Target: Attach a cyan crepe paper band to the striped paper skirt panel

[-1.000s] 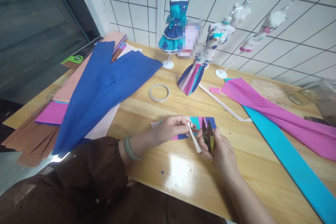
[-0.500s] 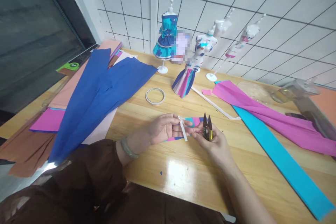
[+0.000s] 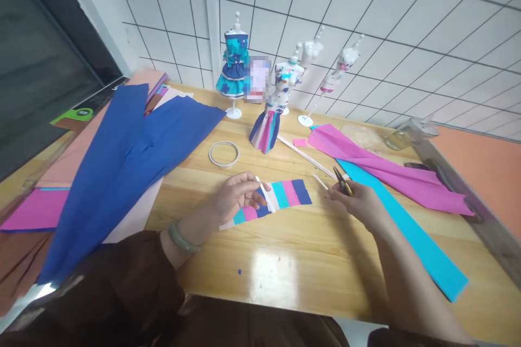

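My left hand [image 3: 233, 196] pinches a short white strip [image 3: 264, 193] over a small striped paper piece [image 3: 285, 195] in white, teal, pink and blue that lies flat on the wooden table [image 3: 309, 265]. My right hand [image 3: 358, 201] is off to the right of that piece, closed round small black-and-yellow snips [image 3: 342, 181] whose blades point up and away. A thin white sliver [image 3: 319, 181] lies just left of the snips.
A tape ring [image 3: 223, 153] lies behind the striped piece. Large blue paper sheets [image 3: 118, 162] cover the left, pink [image 3: 386, 171] and cyan [image 3: 411, 227] strips the right. Three small mannequins [image 3: 268, 103] stand at the tiled wall. A glass jar [image 3: 411, 133] lies at the far right.
My right hand has pulled away to the right with the snips, uncovering the striped piece. My left hand stays on the white strip. The view has tipped up and to the right.
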Motion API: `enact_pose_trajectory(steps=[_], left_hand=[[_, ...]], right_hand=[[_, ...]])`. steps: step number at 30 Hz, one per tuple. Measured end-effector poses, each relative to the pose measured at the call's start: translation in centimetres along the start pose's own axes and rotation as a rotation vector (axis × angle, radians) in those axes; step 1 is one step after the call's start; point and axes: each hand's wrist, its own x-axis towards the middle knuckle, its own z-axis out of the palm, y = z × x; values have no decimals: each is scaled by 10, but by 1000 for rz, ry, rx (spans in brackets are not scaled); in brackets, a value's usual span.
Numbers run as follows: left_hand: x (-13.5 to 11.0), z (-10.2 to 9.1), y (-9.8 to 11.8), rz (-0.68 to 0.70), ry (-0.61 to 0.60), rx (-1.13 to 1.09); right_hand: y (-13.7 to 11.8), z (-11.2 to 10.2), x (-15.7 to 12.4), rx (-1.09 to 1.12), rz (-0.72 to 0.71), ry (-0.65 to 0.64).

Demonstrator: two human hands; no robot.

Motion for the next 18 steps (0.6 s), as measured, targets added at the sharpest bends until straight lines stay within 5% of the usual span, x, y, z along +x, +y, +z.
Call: enact_pose_trajectory(steps=[7, 18], left_hand=[[0, 5, 0, 1, 57, 113], [18, -8, 23, 218, 341, 510]], right_hand=[[40, 10, 10, -68, 20, 33], [43, 10, 3, 46, 26, 46]])
